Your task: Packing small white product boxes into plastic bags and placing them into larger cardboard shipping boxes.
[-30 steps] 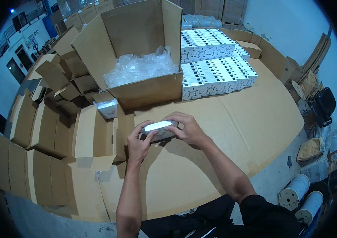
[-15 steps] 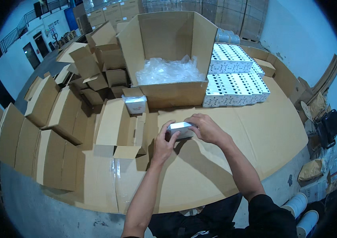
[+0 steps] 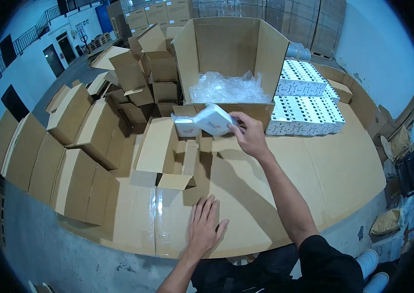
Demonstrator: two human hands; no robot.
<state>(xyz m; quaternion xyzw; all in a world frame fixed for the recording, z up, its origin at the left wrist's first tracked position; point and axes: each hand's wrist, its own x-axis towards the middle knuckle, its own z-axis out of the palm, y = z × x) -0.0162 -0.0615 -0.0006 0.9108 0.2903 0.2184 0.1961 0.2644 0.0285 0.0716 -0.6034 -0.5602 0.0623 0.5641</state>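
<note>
My right hand [image 3: 250,134] grips the right end of a small white box [image 3: 213,119], which looks wrapped in clear plastic. The box is tilted and held up beside an open brown carton [image 3: 157,146]. Inside that carton, at its far end, a similar white wrapped box [image 3: 186,128] stands partly behind the held one. My left hand [image 3: 207,225] lies on the cardboard-covered table [image 3: 260,219] with fingers stretched out and nothing in it, nearer to me than the carton's front flap.
A large open carton [image 3: 231,110] holding clear plastic bags [image 3: 231,88] stands at the back. To its right are stacked white patterned boxes [image 3: 304,115]. Several open brown cartons [image 3: 77,185] crowd the left side. A black chair [image 3: 408,171] is at the far right.
The small white box, earlier between both hands over the table, has moved up and left toward the carton in my right hand. My left hand has let go and come down nearer to me.
</note>
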